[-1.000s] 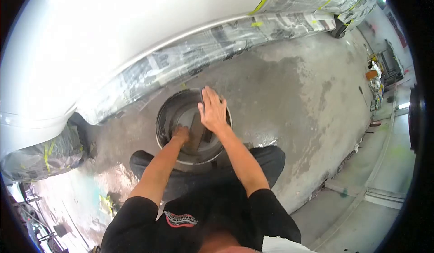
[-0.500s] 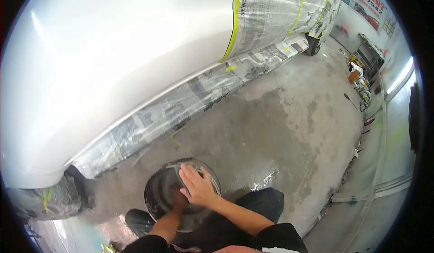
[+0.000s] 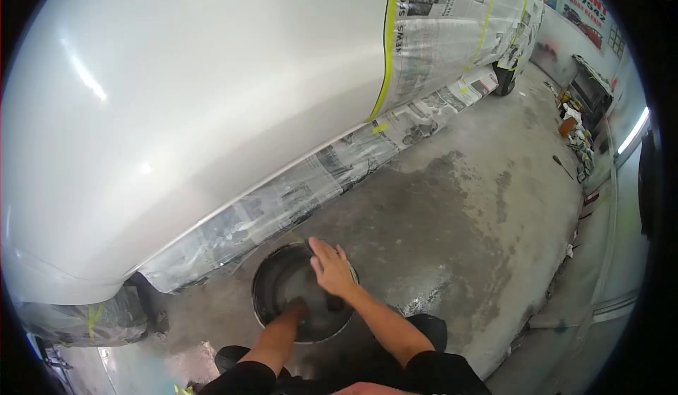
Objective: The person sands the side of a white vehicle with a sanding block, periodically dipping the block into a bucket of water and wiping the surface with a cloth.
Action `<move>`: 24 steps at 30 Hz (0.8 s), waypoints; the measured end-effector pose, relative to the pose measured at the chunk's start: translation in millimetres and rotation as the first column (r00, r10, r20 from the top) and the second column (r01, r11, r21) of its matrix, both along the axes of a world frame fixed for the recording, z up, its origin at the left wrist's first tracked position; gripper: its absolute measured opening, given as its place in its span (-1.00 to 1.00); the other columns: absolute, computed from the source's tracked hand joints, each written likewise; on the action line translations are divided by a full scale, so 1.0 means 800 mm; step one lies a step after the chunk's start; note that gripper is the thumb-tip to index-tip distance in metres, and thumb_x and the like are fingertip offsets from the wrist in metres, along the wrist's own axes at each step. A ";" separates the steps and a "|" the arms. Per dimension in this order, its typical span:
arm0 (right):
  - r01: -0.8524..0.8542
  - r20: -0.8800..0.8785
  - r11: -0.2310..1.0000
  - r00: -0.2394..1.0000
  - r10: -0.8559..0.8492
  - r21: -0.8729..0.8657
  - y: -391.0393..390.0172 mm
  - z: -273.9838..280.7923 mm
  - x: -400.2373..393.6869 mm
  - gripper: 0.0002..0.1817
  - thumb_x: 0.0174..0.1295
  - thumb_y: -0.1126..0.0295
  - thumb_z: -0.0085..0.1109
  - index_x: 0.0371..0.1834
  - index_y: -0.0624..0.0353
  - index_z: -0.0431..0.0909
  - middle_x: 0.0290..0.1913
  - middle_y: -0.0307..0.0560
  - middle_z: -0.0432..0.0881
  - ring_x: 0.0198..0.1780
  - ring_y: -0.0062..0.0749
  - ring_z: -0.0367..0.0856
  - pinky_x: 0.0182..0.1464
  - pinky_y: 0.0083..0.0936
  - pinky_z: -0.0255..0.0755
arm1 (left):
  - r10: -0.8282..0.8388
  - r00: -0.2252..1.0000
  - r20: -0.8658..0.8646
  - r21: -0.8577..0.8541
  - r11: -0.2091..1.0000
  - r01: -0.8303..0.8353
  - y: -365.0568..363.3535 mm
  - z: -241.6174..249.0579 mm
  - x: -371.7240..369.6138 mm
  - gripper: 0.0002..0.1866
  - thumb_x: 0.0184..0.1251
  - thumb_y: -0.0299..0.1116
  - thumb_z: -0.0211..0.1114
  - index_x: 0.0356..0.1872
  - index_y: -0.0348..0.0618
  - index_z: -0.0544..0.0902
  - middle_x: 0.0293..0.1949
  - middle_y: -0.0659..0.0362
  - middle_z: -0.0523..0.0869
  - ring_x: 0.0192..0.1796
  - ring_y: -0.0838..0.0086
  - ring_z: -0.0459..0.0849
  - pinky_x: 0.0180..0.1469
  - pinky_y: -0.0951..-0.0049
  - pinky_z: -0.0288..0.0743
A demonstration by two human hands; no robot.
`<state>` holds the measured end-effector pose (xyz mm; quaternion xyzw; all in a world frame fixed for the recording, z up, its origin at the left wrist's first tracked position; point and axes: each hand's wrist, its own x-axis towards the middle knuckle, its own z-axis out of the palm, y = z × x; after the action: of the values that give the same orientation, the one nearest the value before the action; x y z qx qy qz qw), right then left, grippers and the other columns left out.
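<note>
A dark round bucket (image 3: 258, 297) of murky grey water stands on the floor between my knees. My left hand (image 3: 298, 309) reaches down into it, with the fingers hidden in the bucket. My right hand (image 3: 333, 269) is over the bucket's far right rim, its fingers straight and close together. Along the inner side of those fingers runs a thin dark edge, as of a flat piece under them; I cannot tell what it is.
A white car body panel (image 3: 198, 105) rises at left. Newspaper masking (image 3: 311, 179) with yellow-green tape covers its sill and front part. A plastic-wrapped wheel (image 3: 92, 317) is at lower left. Wet patches mark the concrete floor (image 3: 395, 218). Clutter (image 3: 575, 130) lines the right wall.
My view has shifted, so car and bucket appear lower and farther right. My left hand has gone lower into the bucket. The right hand stays over the rim, turned more edge-on.
</note>
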<state>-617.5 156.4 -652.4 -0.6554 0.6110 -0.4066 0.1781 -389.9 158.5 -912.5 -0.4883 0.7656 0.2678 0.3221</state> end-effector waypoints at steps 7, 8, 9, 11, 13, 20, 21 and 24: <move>0.291 0.463 0.873 0.758 -0.461 0.392 -0.026 0.078 -0.069 -0.38 0.56 -0.03 -0.11 0.38 0.29 0.47 0.12 0.24 0.68 0.27 -0.11 0.60 0.32 -0.38 0.36 | 0.982 0.107 0.155 0.904 -0.097 -0.416 -0.059 0.276 -0.015 -0.47 0.57 0.01 0.01 0.25 -0.23 0.56 0.12 0.01 0.72 0.12 0.17 0.71 0.24 0.16 0.55; 0.281 0.529 0.867 0.701 -0.478 0.412 -0.020 0.095 -0.079 -0.40 0.57 0.02 -0.14 0.40 0.29 0.45 0.20 0.26 0.62 0.32 -0.03 0.54 0.36 -0.33 0.31 | 0.983 -0.004 0.181 0.952 -0.177 -0.249 -0.061 0.334 -0.030 -0.47 0.58 0.01 0.02 0.23 -0.24 0.57 0.10 -0.01 0.73 0.09 0.18 0.72 0.21 0.15 0.57; 0.269 0.589 0.861 0.639 -0.495 0.432 -0.010 0.112 -0.087 -0.43 0.57 0.07 -0.16 0.41 0.29 0.43 0.28 0.27 0.57 0.37 0.04 0.48 0.41 -0.28 0.27 | 0.969 -0.105 0.224 0.971 -0.232 -0.064 -0.062 0.391 -0.047 -0.47 0.59 0.02 0.03 0.21 -0.25 0.59 0.09 -0.02 0.73 0.06 0.18 0.73 0.18 0.15 0.59; 0.278 0.635 0.859 0.583 -0.507 0.430 0.005 0.152 -0.082 -0.44 0.58 0.13 -0.19 0.44 0.31 0.38 0.37 0.29 0.49 0.44 0.11 0.40 0.47 -0.23 0.20 | 0.961 -0.227 0.156 0.987 -0.159 0.004 -0.058 0.516 -0.095 -0.46 0.55 0.06 0.12 0.17 -0.26 0.60 0.02 -0.04 0.75 -0.02 0.18 0.75 0.10 0.09 0.63; 0.330 0.614 0.861 0.605 -0.507 0.387 0.016 0.194 -0.076 -0.43 0.59 0.14 -0.20 0.47 0.34 0.33 0.41 0.29 0.44 0.47 0.09 0.36 0.49 -0.24 0.17 | 0.953 -0.291 0.085 0.995 -0.094 -0.017 -0.075 0.590 -0.118 -0.47 0.50 0.05 0.22 0.15 -0.26 0.61 -0.04 -0.04 0.77 -0.10 0.19 0.77 0.00 0.08 0.68; 0.403 0.610 0.914 0.737 -0.291 -0.052 -0.038 0.465 -0.058 -0.46 0.58 0.34 -0.16 0.55 0.33 0.18 0.55 0.21 0.25 0.56 0.01 0.22 0.52 -0.30 0.11 | 0.739 -0.064 -0.671 0.706 0.609 -0.361 -0.150 0.938 -0.129 -0.64 0.39 -0.27 0.38 0.11 -0.21 0.63 -0.13 0.08 0.78 -0.28 0.38 0.79 -0.31 0.36 0.74; 0.384 0.614 0.910 0.759 -0.215 -0.156 -0.053 0.531 -0.063 -0.47 0.56 0.45 -0.16 0.56 0.35 0.17 0.55 0.21 0.24 0.57 0.00 0.19 0.53 -0.29 0.09 | 0.634 -0.061 -0.771 0.612 0.712 -0.344 -0.167 0.988 -0.117 -0.68 0.37 -0.35 0.37 0.10 -0.19 0.63 -0.14 0.09 0.78 -0.27 0.39 0.79 -0.30 0.35 0.74; 0.372 0.375 0.819 0.903 -0.210 -0.437 -0.122 0.700 -0.077 -0.38 0.45 0.56 -0.07 0.58 0.33 0.12 0.57 0.20 0.22 0.60 0.07 0.14 0.58 -0.17 -0.01 | 0.300 0.024 -0.954 0.263 0.869 -0.420 -0.179 1.204 -0.107 -0.74 0.34 -0.42 0.38 0.02 -0.14 0.63 -0.21 0.07 0.76 -0.28 0.40 0.77 -0.31 0.39 0.72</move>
<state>-678.8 58.8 -92.2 -0.5040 0.5433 -0.6707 0.0314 -475.9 15.7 50.4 -0.3821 0.6458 0.5553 -0.3585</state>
